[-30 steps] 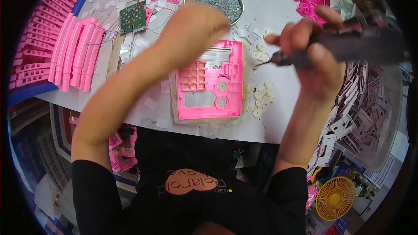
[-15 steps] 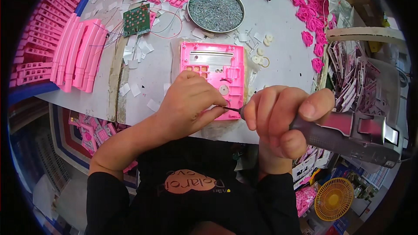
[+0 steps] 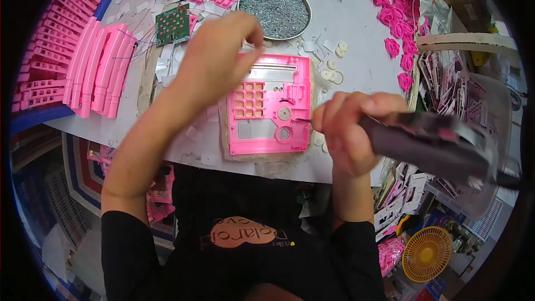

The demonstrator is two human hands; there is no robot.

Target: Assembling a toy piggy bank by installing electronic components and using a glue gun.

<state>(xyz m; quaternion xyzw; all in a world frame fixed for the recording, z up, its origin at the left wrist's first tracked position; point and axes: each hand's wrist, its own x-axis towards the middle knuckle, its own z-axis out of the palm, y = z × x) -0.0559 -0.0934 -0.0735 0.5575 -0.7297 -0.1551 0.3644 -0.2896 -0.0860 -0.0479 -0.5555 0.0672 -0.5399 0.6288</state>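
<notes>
A pink plastic panel [image 3: 270, 106] with a keypad grid and round holes lies flat on the white table [image 3: 356, 39] in front of me. My right hand [image 3: 351, 128] grips a dark electric screwdriver [image 3: 429, 142], its thin bit pointing at the panel's right edge. My left hand [image 3: 220, 50] hovers above the panel's upper left corner, fingers pinched together near the round metal bowl of screws [image 3: 274, 3]. Whether something small sits between the fingertips is too small to tell.
Stacks of pink plastic parts [image 3: 83, 67] lie at the left, green circuit boards [image 3: 173, 22] at the back left, white washers [image 3: 329, 69] right of the panel, pink rings [image 3: 398, 39] further right. A yellow fan [image 3: 426, 253] stands low at the right.
My left hand has lifted off the panel's lower edge and moved up toward the screw bowl. The right hand with the screwdriver has shifted slightly right and up.
</notes>
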